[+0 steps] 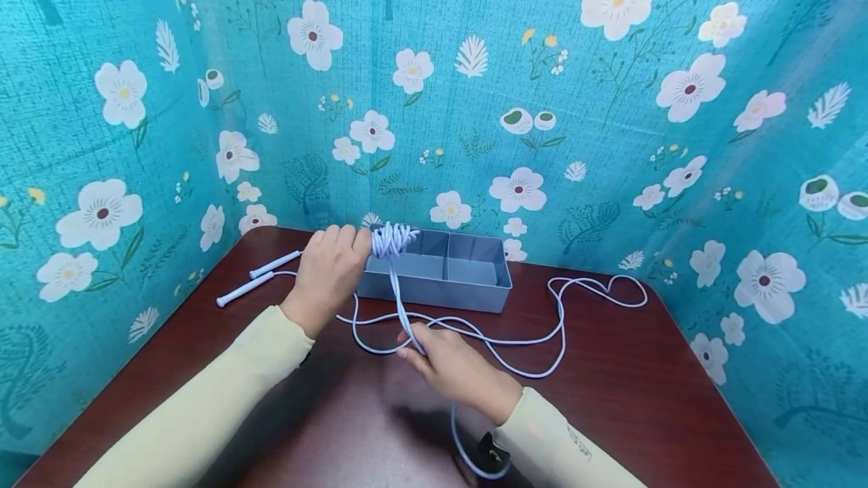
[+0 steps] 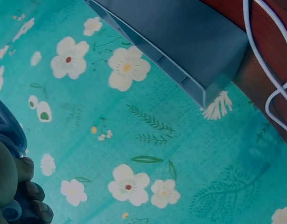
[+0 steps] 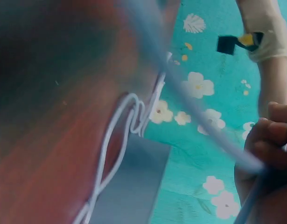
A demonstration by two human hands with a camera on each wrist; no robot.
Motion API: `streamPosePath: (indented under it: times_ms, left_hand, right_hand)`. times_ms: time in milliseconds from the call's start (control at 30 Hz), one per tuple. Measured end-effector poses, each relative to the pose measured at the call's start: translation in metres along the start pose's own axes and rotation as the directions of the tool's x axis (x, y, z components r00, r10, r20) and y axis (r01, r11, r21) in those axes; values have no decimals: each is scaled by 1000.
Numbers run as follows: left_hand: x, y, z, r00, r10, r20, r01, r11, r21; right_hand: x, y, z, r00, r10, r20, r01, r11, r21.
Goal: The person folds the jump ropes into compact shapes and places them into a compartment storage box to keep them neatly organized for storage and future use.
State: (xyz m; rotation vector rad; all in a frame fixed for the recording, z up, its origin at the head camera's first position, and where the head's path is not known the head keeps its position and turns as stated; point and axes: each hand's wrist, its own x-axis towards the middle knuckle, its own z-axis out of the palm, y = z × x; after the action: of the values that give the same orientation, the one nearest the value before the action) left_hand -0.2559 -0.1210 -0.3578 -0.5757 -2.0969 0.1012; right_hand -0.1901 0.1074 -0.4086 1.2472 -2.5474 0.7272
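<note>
My left hand [image 1: 332,269] grips a pale blue jump rope, held up over the table in front of the grey box. Beyond the fist sticks out a thick bundle of wound cord [image 1: 391,239]. In the left wrist view the curled left fingers [image 2: 33,198] close round a round tube end [image 2: 12,211]. Strands of cord [image 1: 398,300] run down from the bundle to my right hand [image 1: 454,364], which pinches them between thumb and fingers. A tail of cord [image 1: 461,443] hangs below the right wrist.
A grey divided box [image 1: 434,292] stands at the table's back edge. Loose cord [image 1: 515,343] lies in loops before it and to its right. Two pale rope handles [image 1: 244,289] rest at the left. Floral blue cloth [image 1: 434,134] surrounds the dark red table [image 1: 631,405].
</note>
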Motion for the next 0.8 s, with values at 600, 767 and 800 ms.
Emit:
streamPosePath:
  times_ms: [600, 767, 800]
  left_hand:
    - [-17, 19, 15, 990, 130, 55, -131, 991, 8]
    - [-20, 25, 15, 983, 177, 51, -176, 984, -16]
    - [-21, 26, 14, 981, 190, 49, -189, 982, -22]
  right_hand:
    - [9, -10, -56, 932, -300, -205, 257, 943, -213]
    - [12, -6, -67, 917, -334, -216, 276, 925, -261]
    - [13, -4, -69, 916, -337, -217, 276, 923, -269]
